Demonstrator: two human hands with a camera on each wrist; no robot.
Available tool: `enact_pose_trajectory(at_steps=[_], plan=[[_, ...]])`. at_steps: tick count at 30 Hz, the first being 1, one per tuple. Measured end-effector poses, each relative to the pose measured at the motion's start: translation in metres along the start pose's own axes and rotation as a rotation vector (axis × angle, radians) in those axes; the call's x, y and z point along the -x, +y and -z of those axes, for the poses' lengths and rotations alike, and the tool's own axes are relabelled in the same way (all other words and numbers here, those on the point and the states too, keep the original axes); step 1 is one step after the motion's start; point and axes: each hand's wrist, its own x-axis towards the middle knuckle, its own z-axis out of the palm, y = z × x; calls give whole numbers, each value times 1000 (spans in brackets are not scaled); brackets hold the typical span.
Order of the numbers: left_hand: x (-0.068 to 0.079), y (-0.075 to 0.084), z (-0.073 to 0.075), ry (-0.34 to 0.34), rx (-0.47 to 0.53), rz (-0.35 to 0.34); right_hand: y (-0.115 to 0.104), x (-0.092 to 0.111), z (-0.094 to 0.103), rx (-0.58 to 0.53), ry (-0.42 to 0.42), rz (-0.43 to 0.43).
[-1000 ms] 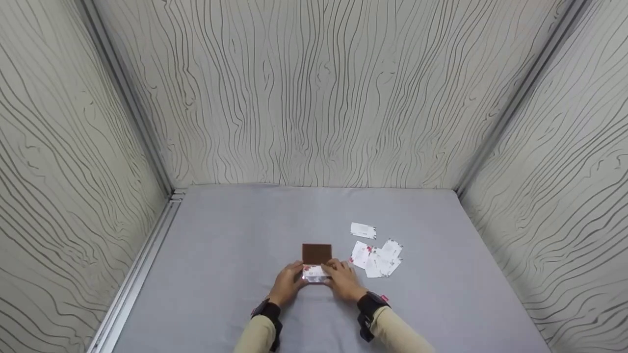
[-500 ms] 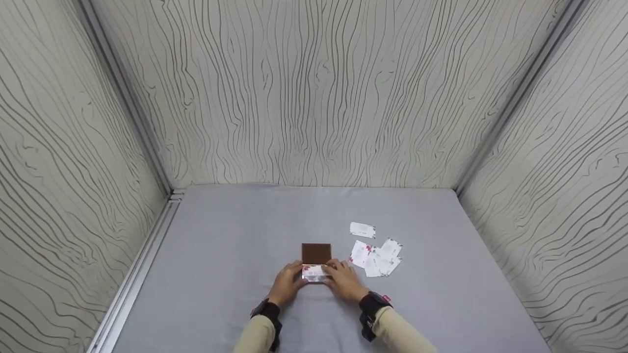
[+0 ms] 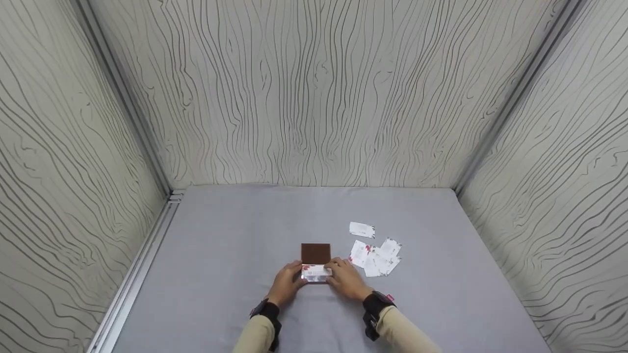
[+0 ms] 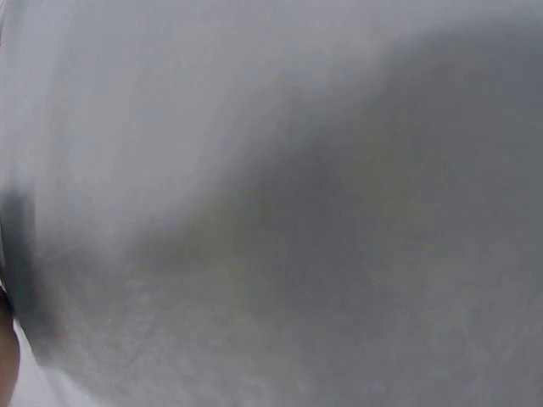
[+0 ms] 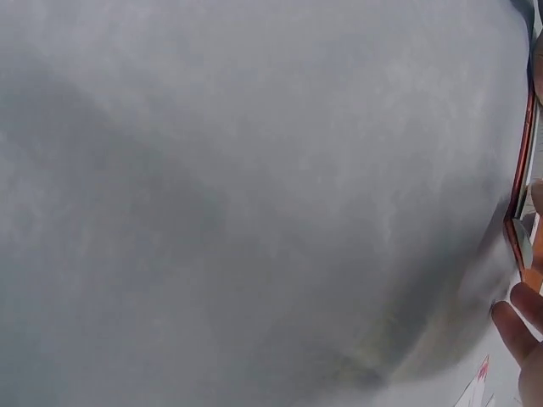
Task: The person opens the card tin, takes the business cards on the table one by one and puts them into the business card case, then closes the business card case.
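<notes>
A small brown card case (image 3: 316, 253) lies unfolded on the grey cloth, its bare brown lid on the far side. In its near half sits a white business card (image 3: 314, 271) with red flowers, with a shiny strip along the front. My left hand (image 3: 285, 283) grips the case's left side, thumb at the near corner. On the other side my right hand (image 3: 348, 282) holds the right edge, fingertips at the card's end. In the right wrist view, the case's reddish edge (image 5: 520, 170) and a few fingers (image 5: 513, 329) show at the right border. The left wrist view shows mostly blurred cloth.
Several white cards (image 3: 375, 260) with red flowers lie overlapping to the right of the case. One single card (image 3: 362, 229) lies farther back. Grey cloth (image 3: 235, 225) covers the table, and wood-patterned walls (image 3: 314, 98) enclose it. A metal rail (image 3: 137, 274) runs along the left side.
My right fingers have drawn back slightly to the right, uncovering more of the card's right end. The left hand and the loose cards stay where they were.
</notes>
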Motion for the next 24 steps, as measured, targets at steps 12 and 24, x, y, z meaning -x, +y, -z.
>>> enact_pose_trajectory(at_steps=[12, 24], plan=[[0, 0, 1, -4, -22, -34, 21, 10, 7, 70, 117, -67], [1, 0, 1, 22, -16, -65, 30, 16, 11, 212, 127, -261]])
